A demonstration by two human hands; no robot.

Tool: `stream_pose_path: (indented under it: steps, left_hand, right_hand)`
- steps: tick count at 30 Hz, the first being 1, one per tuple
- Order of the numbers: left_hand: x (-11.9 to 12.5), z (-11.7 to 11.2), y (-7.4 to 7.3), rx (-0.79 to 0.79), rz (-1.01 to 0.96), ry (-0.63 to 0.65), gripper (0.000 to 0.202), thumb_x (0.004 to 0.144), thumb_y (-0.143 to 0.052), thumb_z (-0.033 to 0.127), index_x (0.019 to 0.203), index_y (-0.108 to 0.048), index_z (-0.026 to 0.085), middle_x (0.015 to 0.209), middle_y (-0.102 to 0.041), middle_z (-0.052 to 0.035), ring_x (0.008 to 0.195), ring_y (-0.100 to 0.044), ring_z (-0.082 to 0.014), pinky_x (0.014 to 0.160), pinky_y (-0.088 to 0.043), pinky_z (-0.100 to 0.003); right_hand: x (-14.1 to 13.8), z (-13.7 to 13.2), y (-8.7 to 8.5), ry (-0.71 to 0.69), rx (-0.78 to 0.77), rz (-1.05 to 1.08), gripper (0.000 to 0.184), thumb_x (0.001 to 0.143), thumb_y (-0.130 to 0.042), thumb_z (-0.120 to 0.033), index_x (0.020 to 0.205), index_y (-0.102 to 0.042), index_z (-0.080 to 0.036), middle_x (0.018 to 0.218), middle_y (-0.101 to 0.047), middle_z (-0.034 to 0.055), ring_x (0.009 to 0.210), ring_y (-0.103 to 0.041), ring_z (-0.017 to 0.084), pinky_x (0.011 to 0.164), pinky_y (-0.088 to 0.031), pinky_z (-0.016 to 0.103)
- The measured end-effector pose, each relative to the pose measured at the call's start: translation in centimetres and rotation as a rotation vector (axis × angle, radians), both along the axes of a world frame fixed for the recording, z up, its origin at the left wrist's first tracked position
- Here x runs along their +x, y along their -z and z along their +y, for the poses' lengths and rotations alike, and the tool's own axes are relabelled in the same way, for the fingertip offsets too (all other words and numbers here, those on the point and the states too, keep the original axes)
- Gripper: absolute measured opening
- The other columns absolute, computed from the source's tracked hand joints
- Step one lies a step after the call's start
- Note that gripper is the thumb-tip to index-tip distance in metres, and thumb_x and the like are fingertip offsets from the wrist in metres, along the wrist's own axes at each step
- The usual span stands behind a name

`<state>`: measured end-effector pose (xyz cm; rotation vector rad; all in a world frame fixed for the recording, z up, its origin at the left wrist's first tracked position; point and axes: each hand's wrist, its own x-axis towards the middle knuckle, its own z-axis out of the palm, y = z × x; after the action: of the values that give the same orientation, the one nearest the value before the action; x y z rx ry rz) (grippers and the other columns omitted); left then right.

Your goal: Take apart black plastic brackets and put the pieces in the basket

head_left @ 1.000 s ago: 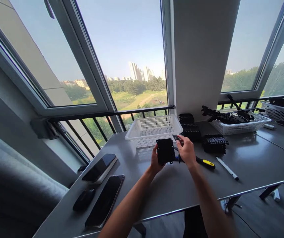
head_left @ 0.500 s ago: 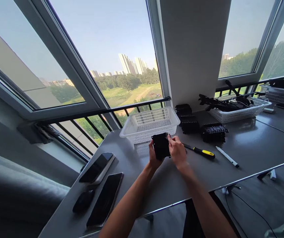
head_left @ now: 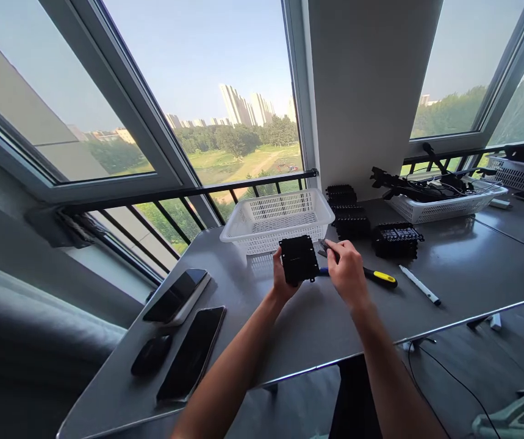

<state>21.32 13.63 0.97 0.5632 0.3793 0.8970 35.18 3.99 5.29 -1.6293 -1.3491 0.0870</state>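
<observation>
My left hand (head_left: 284,274) grips a flat, square black plastic module (head_left: 299,259) by its left side and lower edge, with its broad face turned towards me. Small tabs stick out along the module's edges. To its right, my right hand (head_left: 348,268) is closed on a small tool with a grey tip (head_left: 322,247); the fingers hide the rest. That tip is apart from the module. Below the right hand, a yellow-and-black handled tool (head_left: 383,278) lies on the table, its shaft partly hidden. A short blue piece (head_left: 323,271) shows beside the right hand.
A white plastic basket (head_left: 280,241) stands behind the module. Stacked black modules (head_left: 396,241) sit to its right, near another basket (head_left: 449,210) of black parts and cables. A white pen (head_left: 419,285) lies at the right. Two phones (head_left: 193,353) and a black mouse (head_left: 152,355) lie at the left.
My right hand has moved right, away from the module's upper right corner, with the grey-tipped tool. The module stays in my left hand, its face now more exposed. The view has shifted slightly.
</observation>
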Motion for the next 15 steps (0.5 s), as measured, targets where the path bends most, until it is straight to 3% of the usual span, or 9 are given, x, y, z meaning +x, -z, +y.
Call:
stream_pose_path:
  steps: [3,5,8,12,15]
  left_hand:
    - [0.4,-0.6,0.2,0.019,0.055,0.095,0.06,0.088,-0.041,0.057,0.115,-0.063,0.009,0.09,-0.073,-0.0123,0.074,-0.07,-0.0243,0.062,-0.055,-0.032]
    - [0.6,-0.8,0.3,0.025,0.081,0.122,0.06,0.087,-0.041,0.058,0.114,-0.063,0.008,0.089,-0.074,-0.0123,0.074,-0.07,-0.0242,0.063,-0.055,-0.031]
    - [0.5,-0.5,0.3,0.009,0.067,0.057,0.06,0.088,-0.04,0.057,0.109,-0.065,0.007,0.088,-0.074,-0.0123,0.072,-0.07,-0.0227,0.062,-0.056,-0.03]
    - [0.1,0.4,0.1,-0.023,0.02,-0.113,0.055,0.087,-0.043,0.056,0.101,-0.067,0.009,0.081,-0.073,-0.0101,0.068,-0.069,-0.0211,0.06,-0.056,-0.03]
    - [-0.2,0.7,-0.2,-0.028,0.017,-0.179,0.05,0.087,-0.043,0.054,0.1,-0.067,0.012,0.078,-0.072,-0.0075,0.065,-0.068,-0.0207,0.057,-0.056,-0.031]
  right_hand:
    - [-0.5,0.8,0.4,0.007,0.071,0.016,0.039,0.093,-0.04,-0.021,0.127,-0.06,-0.018,0.102,-0.062,0.0096,0.09,-0.062,0.019,0.083,-0.047,0.028]
    - [-1.1,1.3,1.1,-0.005,0.024,-0.014,0.04,0.093,-0.04,-0.019,0.128,-0.06,-0.018,0.101,-0.062,0.0093,0.087,-0.062,0.018,0.081,-0.047,0.028]
    - [-1.7,1.5,2.2,-0.051,-0.091,-0.085,0.04,0.092,-0.042,-0.016,0.127,-0.061,-0.019,0.099,-0.063,0.0089,0.083,-0.062,0.017,0.076,-0.045,0.026]
    - [-1.7,0.5,2.4,-0.179,-0.287,-0.167,0.029,0.085,-0.05,-0.012,0.1,-0.075,-0.02,0.09,-0.067,0.0079,0.081,-0.064,0.018,0.071,-0.044,0.025]
    - [-1.1,-0.3,1.6,-0.188,-0.357,-0.136,0.023,0.076,-0.056,-0.011,0.08,-0.076,-0.021,0.086,-0.07,0.0066,0.082,-0.064,0.021,0.073,-0.045,0.028]
